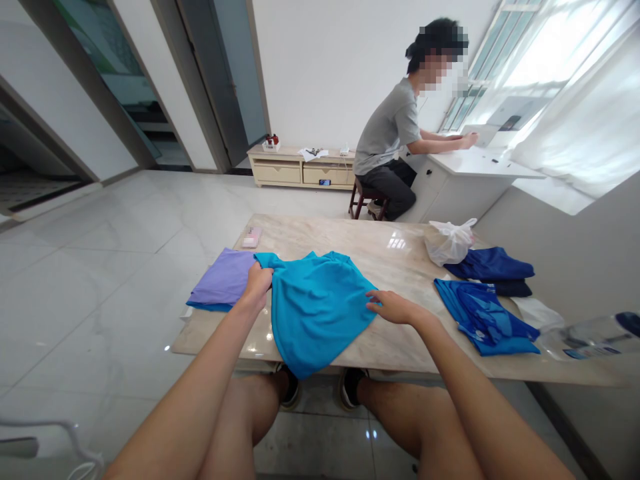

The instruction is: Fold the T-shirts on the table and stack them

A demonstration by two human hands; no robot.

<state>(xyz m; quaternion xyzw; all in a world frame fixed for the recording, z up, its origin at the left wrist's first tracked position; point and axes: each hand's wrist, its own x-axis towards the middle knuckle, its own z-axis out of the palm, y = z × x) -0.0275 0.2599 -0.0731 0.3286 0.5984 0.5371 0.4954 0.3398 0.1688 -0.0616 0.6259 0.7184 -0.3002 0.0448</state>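
A turquoise shirt (315,307) lies spread on the marble table (390,250), its lower end hanging over the near edge. My left hand (257,285) is closed on the shirt's upper left corner. My right hand (393,307) lies on the shirt's right edge with fingers pressed together on the cloth. A folded purple garment (223,280) lies just left of my left hand.
Blue garments (483,317) and a darker blue pile (493,267) lie at the table's right, with a white plastic bag (447,241) behind them. A pink item (251,237) sits at the far left edge. A clear bottle (587,337) lies far right. Another person sits at a white desk (475,167) beyond.
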